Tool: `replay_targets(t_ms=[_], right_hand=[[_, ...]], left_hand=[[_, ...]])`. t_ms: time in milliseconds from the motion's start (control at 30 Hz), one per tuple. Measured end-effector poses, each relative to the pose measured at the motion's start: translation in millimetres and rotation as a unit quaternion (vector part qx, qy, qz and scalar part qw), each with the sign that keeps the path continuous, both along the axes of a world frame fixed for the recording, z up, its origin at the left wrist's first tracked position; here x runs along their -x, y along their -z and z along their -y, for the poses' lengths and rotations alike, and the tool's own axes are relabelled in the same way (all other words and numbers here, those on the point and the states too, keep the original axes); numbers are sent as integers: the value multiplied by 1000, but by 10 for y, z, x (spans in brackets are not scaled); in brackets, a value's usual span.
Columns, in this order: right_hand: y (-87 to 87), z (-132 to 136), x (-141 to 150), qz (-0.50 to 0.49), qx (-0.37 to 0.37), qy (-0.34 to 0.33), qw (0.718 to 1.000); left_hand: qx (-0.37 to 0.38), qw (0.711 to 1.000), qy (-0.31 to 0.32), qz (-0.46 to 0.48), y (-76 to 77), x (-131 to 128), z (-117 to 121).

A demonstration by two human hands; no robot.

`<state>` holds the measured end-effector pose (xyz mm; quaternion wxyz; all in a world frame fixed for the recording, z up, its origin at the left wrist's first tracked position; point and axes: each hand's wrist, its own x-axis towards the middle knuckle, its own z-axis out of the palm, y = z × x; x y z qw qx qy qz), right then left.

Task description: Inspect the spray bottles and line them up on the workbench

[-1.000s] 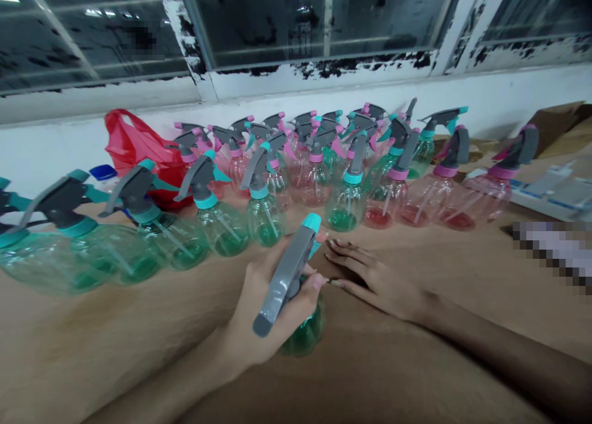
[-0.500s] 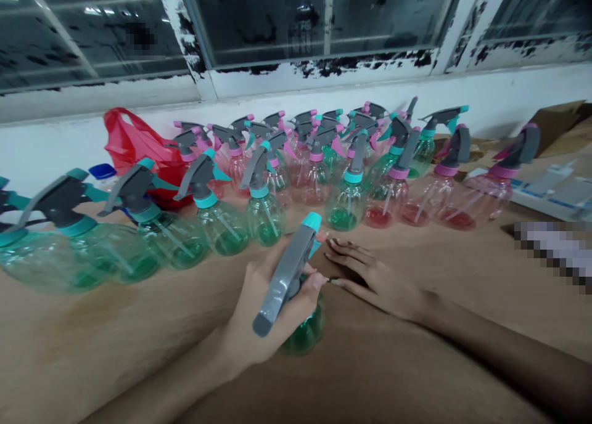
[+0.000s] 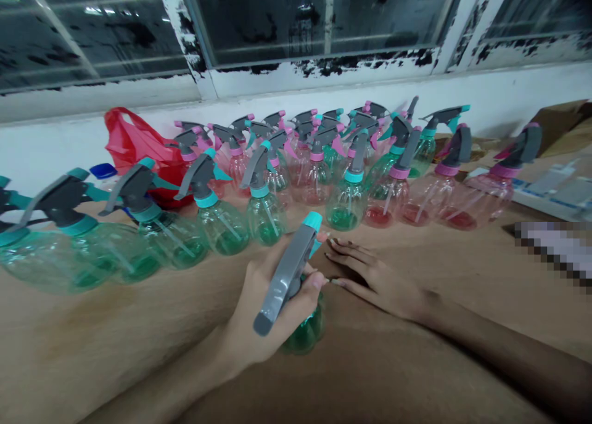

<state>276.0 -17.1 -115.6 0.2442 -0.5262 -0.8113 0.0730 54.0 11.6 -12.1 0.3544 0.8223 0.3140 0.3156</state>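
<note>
At lower centre of the frame, both hands' pose matched half a second earlier. Left hand [image 3: 252,301] had its grip wrapped round the green spray bottle [image 3: 291,270], teal nozzle toward upper right, grey trigger head exposed, body mostly hidden. Right hand [image 3: 383,285] lay palm down over the bench [image 3: 139,313], fingers spread.

Spray bottles [image 3: 226,230] on table [image 3: 115,338] before wall [image 3: 55,150]

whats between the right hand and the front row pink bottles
In the head view, only a strip of brown tabletop shows between the right hand and the front pink-collared bottles.
</note>
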Motion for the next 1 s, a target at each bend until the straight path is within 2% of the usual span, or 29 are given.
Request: replay_targets(t_ms=[200,367,567,1000], right_hand=[[28,-8,-13,17,-3,1,1000],[14,-6,-7,11,-4,0,1000],[-19,3,9,27,12,5,1000],[12,-3,-8,28,-7,3,1000]], left_hand=[[-26,1000,-3,-7,-47,-12,-4],[-37,999,27,-10,-65,-9,-11],[-51,998,-26,-19,-18,-7,-10],[-31,999,-25,-10,12,-5,-8]])
